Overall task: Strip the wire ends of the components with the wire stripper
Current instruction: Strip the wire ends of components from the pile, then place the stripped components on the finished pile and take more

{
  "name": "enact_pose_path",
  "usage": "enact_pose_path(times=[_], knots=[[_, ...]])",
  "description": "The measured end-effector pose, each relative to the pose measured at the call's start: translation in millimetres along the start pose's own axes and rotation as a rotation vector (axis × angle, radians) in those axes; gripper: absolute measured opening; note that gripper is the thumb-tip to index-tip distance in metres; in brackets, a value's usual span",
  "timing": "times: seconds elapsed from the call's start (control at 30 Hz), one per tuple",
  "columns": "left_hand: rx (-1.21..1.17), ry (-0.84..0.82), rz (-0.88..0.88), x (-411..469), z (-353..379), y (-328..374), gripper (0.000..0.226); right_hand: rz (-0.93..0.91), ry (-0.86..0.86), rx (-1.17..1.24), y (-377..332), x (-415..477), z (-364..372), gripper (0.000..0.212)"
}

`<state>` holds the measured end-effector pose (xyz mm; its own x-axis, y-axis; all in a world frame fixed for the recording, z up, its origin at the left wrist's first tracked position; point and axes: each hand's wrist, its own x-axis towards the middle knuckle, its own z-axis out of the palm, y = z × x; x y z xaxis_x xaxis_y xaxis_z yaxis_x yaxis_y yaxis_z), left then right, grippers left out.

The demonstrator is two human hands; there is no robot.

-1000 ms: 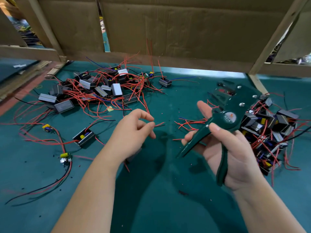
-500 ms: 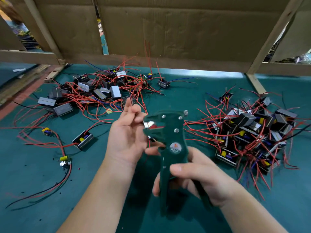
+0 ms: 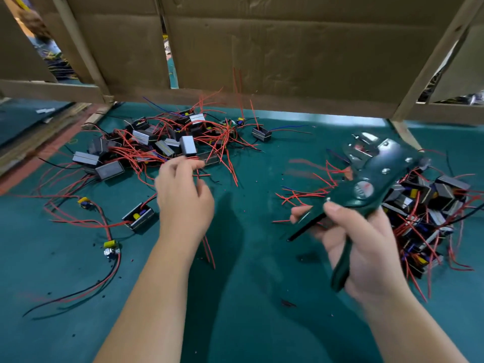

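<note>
A green mat (image 3: 248, 297) covers the table, with a cardboard (image 3: 288, 61) wall behind it. Two heaps of little boxes with red wires lie on it: the left pile (image 3: 162, 145) and the right pile (image 3: 432, 203). The right hand (image 3: 366, 255) is wrapped round the stripper (image 3: 366, 184), held up beside the right pile with its mouth pointing away. The left hand (image 3: 183, 203) is at the left pile, fingers bent by some red wires. It is too blurry to tell if it has one. The wires are all tangled. I think a tug on one could drag the whole bunch along, or snap a thin wire off its box.
</note>
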<state>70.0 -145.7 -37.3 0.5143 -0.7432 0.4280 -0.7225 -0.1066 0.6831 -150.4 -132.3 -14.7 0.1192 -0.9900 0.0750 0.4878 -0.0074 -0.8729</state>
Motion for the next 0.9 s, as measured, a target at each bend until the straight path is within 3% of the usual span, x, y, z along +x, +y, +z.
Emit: enact_pose_path(times=[0.1,0.2,0.27,0.33,0.43,0.67,0.83,0.9], knots=[[0.07,0.134,-0.14,7.3,-8.2,-8.5,0.039,0.085,0.033,0.064,-2.6,4.1,-3.0,0.019],[0.0,0.369,-0.087,12.7,-21.7,-8.9,0.043,0.172,-0.006,0.084,-1.9,3.2,-1.0,0.035],[0.042,0.407,-0.111,15.6,-30.7,-13.7,0.047,0.215,-0.053,0.085,-1.0,1.5,0.5,0.04],[0.118,0.338,-0.244,26.0,-41.2,-24.1,0.048,0.263,-0.082,0.114,0.9,0.5,1.9,0.042],[0.301,0.107,-0.433,55.5,-51.3,-40.3,0.038,0.341,-0.089,0.128,3.5,-0.8,3.3,0.041],[0.745,-0.243,-0.071,102.6,-36.8,-61.4,0.045,0.483,-0.087,0.081,7.1,0.8,0.0,0.053],[0.776,-0.147,0.034,112.8,-34.3,-70.1,0.036,0.507,-0.094,0.088,10.1,1.8,-1.1,0.057],[0.785,-0.209,0.02,114.9,-34.7,-70.8,0.035,0.507,-0.101,0.088,11.4,1.2,-1.1,0.059]])
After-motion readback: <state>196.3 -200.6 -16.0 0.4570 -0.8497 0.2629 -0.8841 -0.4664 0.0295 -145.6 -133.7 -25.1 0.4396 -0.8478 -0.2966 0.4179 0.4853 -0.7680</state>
